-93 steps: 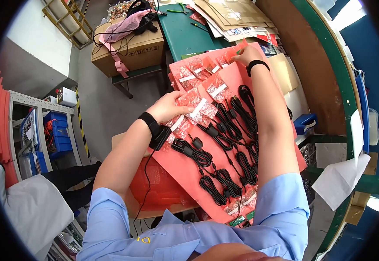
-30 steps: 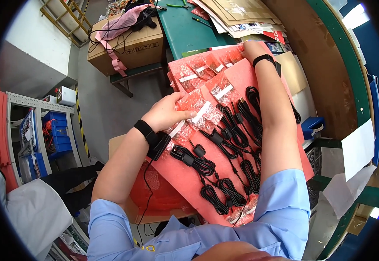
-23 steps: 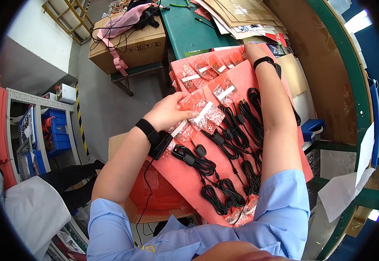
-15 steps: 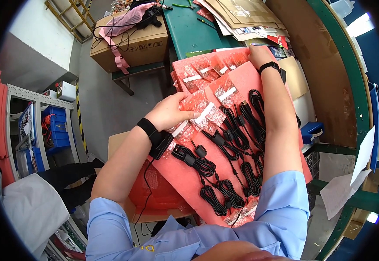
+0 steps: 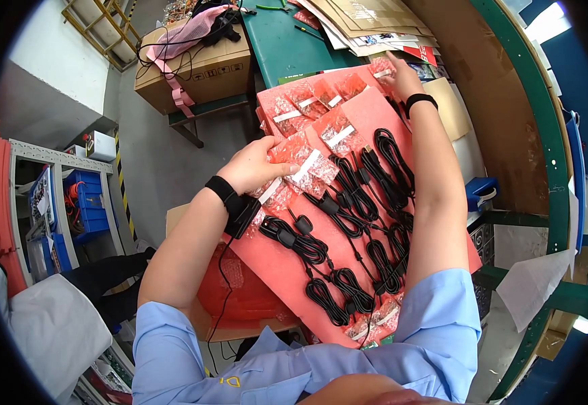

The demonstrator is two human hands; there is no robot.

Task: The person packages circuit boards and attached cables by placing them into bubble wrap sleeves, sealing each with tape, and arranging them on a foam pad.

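My left hand (image 5: pixel 252 165) pinches a red bubble-wrap packet (image 5: pixel 315 167) with a white label; its thumb lies on top. Beneath it, another labelled packet partly shows. My right hand (image 5: pixel 403 79), at the far side, grips a small bubble-wrap packet (image 5: pixel 380 66) between thumb and fingers. Under both arms lies a pink foam sheet (image 5: pixel 277 273) carrying several coiled black cables (image 5: pixel 351 290). One more bubble-wrap packet (image 5: pixel 340 133) rests on this sheet's far end. Several packets (image 5: pixel 287 115) form a row on a second pink foam sheet (image 5: pixel 267 101) beyond it.
An open cardboard box (image 5: pixel 240 331) lined with red wrap stands below the foam. Beyond is a green table (image 5: pixel 280 50) with flattened cardboard (image 5: pixel 375 20). A carton (image 5: pixel 199 74) sits at far left. Another person's sleeve (image 5: pixel 58 331) shows at left; a blue bin (image 5: pixel 481 194) at right.
My right hand has lifted off the far foam sheet's corner, rising slightly with a small packet now visible in its fingers. My left hand keeps its packet; the whole view has shifted a little.
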